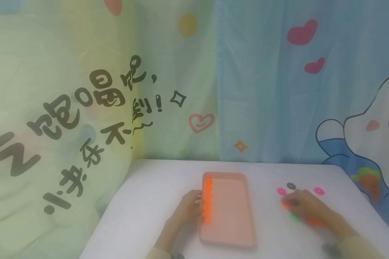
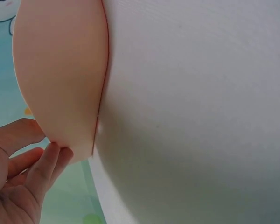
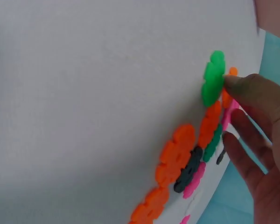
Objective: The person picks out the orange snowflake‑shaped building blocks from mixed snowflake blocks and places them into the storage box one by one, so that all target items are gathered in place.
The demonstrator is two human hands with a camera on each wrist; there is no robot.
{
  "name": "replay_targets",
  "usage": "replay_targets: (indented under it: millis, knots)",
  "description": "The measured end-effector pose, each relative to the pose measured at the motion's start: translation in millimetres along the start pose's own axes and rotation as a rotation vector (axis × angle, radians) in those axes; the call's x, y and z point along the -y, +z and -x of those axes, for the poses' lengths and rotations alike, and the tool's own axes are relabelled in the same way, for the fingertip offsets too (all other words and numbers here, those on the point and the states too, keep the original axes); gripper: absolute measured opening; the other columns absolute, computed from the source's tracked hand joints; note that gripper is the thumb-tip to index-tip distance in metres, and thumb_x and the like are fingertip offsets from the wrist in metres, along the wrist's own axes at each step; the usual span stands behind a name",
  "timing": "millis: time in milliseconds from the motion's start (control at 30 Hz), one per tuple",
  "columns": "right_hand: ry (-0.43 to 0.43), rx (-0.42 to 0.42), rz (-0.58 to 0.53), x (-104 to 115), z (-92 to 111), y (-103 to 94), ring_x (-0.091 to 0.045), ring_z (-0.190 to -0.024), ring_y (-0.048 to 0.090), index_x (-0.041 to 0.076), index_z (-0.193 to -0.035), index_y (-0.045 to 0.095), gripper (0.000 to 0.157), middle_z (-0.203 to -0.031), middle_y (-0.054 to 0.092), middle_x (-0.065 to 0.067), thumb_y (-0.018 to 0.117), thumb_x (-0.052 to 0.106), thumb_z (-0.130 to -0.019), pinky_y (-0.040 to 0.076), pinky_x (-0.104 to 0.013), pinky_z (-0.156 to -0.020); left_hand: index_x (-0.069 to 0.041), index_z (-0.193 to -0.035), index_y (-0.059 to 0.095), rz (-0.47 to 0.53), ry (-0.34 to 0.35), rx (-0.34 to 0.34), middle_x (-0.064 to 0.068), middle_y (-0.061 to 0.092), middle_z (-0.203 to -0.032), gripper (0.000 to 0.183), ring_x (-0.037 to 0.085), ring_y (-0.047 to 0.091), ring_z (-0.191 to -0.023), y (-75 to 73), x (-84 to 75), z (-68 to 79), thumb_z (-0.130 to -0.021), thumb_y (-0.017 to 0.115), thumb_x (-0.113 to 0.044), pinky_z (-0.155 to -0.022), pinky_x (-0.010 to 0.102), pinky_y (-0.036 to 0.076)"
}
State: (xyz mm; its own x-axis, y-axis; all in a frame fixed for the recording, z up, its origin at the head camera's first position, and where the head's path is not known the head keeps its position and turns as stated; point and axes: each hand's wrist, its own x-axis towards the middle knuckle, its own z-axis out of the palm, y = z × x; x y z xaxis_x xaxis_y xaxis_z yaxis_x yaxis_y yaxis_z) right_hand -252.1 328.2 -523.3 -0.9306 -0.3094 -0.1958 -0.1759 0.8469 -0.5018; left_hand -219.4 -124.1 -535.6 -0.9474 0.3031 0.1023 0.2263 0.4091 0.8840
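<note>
Fabric [image 1: 29, 79] in pale green with dark lettering hangs at the far left, beside a white worktop [image 1: 162, 172]. The left hand's [image 1: 191, 205] grip pinches the left rim of a shallow, rectangular, peach-pink tray [image 1: 231, 208] lying there; inside, flower-shaped orange pieces [image 1: 208, 202] form a column along that same side. Well apart, right of the tray, lie a pink flower-shaped piece [image 1: 281, 191] and a black one [image 1: 291, 186]. The right hand [image 1: 306, 205] is near them, its thumb at an orange flower-shaped piece [image 3: 227, 99] beside a bright green one [image 3: 213, 84]; whether that grip grasps it, I cannot tell. Farther right lies another pink one [image 1: 319, 191].
</note>
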Motion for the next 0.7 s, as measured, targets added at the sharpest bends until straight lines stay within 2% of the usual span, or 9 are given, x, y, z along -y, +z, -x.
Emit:
replay_targets:
  millis: [133,300,433,533,700]
  knots:
    - [-0.037,-0.029,0.022,4.7,1.1,2.9,-0.036,-0.116,0.054,0.016,-0.120,0.067,0.039,-0.118,0.064,-0.005,0.077,0.024,-0.083,0.043,-0.063,-0.096,0.000,-0.133,0.049,-0.009,-0.014,0.005,0.016,0.058,-0.130,0.051,0.032,0.057,-0.119,0.0,0.2,0.6,-0.086,0.070,-0.001,-0.099,0.043,0.049]
    - [-0.115,-0.073,0.034,-2.6,-0.6,8.9,-0.037,-0.116,0.054,0.011,-0.121,0.065,0.040,-0.117,0.064,-0.006,0.076,0.022,-0.084,0.043,-0.062,-0.097,0.002,-0.132,0.050,-0.041,0.010,-0.002,0.017,0.059,-0.127,0.050,0.032,0.058,-0.117,0.2,-0.6,-0.2,-0.087,0.069,-0.003,-0.098,0.043,0.050]
    - [-0.124,-0.098,0.019,-8.1,-7.6,10.5,-0.044,-0.121,0.050,0.007,-0.122,0.064,0.044,-0.124,0.062,-0.016,0.077,0.021,-0.083,0.041,-0.065,-0.098,0.000,-0.133,0.050,-0.050,-0.013,-0.004,0.015,0.059,-0.128,0.050,0.030,0.058,-0.117,0.2,-2.4,1.0,-0.087,0.070,-0.004,-0.097,0.043,0.051]
    - [-0.102,-0.130,-0.012,-8.3,-12.2,10.3,-0.043,-0.122,0.051,0.008,-0.126,0.064,0.049,-0.128,0.061,-0.017,0.077,0.028,-0.083,0.044,-0.062,-0.097,-0.002,-0.133,0.051,-0.054,-0.028,-0.007,0.013,0.059,-0.128,0.050,0.030,0.058,-0.117,-0.2,-4.3,2.2,-0.087,0.070,-0.006,-0.097,0.043,0.051]
    - [-0.129,-0.210,-0.090,1.4,-12.9,8.1,-0.031,-0.112,0.061,0.017,-0.127,0.065,0.055,-0.122,0.066,-0.006,0.074,0.048,-0.083,0.053,-0.053,-0.090,-0.001,-0.131,0.053,-0.089,-0.011,-0.020,0.012,0.060,-0.126,0.046,0.031,0.059,-0.116,-0.7,-6.8,1.1,-0.088,0.070,-0.008,-0.096,0.043,0.051]
